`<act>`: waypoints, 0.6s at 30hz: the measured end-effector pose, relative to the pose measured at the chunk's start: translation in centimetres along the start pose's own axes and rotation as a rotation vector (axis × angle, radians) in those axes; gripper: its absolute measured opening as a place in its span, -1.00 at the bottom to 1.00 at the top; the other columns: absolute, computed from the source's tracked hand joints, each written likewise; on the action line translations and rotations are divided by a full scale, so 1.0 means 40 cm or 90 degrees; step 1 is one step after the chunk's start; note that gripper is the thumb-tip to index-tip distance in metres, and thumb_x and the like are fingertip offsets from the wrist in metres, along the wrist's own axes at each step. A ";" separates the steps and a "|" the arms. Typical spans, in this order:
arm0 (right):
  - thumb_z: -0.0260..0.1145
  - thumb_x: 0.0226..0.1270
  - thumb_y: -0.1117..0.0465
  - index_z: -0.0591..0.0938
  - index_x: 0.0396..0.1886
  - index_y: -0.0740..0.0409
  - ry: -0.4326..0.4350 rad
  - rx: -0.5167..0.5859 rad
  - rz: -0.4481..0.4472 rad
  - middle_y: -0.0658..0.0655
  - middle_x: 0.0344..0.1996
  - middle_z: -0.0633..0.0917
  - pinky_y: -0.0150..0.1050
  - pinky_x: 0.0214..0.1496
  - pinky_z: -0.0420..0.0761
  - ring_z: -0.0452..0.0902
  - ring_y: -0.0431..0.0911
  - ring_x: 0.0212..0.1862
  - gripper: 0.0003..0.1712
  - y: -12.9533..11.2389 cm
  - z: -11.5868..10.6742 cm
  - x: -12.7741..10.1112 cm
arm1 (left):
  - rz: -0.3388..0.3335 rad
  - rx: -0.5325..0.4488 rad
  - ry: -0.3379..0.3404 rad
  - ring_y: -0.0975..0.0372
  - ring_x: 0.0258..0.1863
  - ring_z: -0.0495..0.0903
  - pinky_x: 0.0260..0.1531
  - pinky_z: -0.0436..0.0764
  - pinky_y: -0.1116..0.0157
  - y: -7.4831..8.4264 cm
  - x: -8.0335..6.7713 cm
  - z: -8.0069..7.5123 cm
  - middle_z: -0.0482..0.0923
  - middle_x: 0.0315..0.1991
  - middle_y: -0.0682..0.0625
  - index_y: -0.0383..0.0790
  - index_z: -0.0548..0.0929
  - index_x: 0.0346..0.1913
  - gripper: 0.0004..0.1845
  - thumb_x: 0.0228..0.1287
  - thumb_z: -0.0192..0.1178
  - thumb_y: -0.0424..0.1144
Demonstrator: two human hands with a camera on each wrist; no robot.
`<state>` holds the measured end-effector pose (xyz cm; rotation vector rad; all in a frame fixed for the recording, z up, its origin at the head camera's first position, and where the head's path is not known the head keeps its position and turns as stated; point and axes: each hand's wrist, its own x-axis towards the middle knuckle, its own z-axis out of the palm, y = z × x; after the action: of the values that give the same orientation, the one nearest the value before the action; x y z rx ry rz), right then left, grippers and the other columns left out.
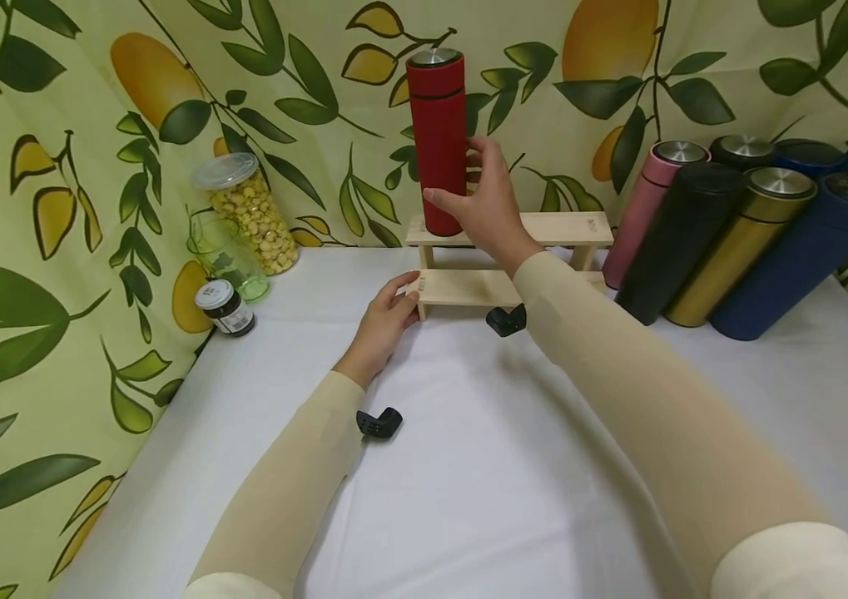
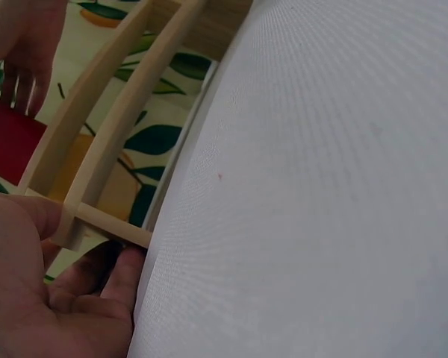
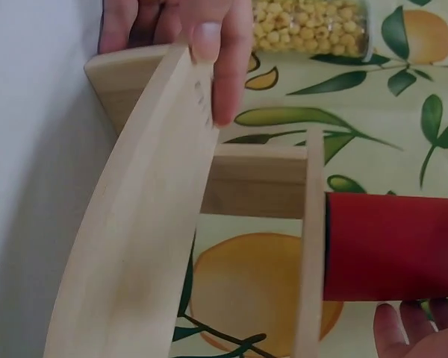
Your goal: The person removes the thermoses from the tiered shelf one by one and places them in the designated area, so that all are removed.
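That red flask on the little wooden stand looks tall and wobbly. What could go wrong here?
The red flask is tall and narrow and stands near the left end of the wooden stand's top step, so it might tip when the right hand lets go. The left hand only holds the lower step's corner; a nudge could shift the stand. A falling flask might hit the jar of kernels or the leaning flasks.

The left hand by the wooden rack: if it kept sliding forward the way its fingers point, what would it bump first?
The left hand already touches the corner of the two-tier pale wooden rack; going on, it would push against that lower shelf.
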<state>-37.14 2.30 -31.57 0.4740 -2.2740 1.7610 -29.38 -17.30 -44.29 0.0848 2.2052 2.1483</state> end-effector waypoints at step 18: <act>0.58 0.44 0.18 0.24 0.62 0.03 0.008 -0.037 0.020 0.07 0.40 0.48 -0.23 0.32 0.58 0.47 -0.07 0.34 -0.07 0.012 0.016 0.007 | 0.006 -0.001 -0.004 0.03 0.37 0.58 0.29 0.62 0.23 -0.001 -0.001 -0.001 0.50 0.45 -0.28 -0.05 0.45 0.63 -0.52 0.78 0.06 -0.27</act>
<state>-37.56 1.75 -32.07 0.4176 -2.3296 1.7027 -29.35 -17.36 -44.31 0.1022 2.2047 2.1510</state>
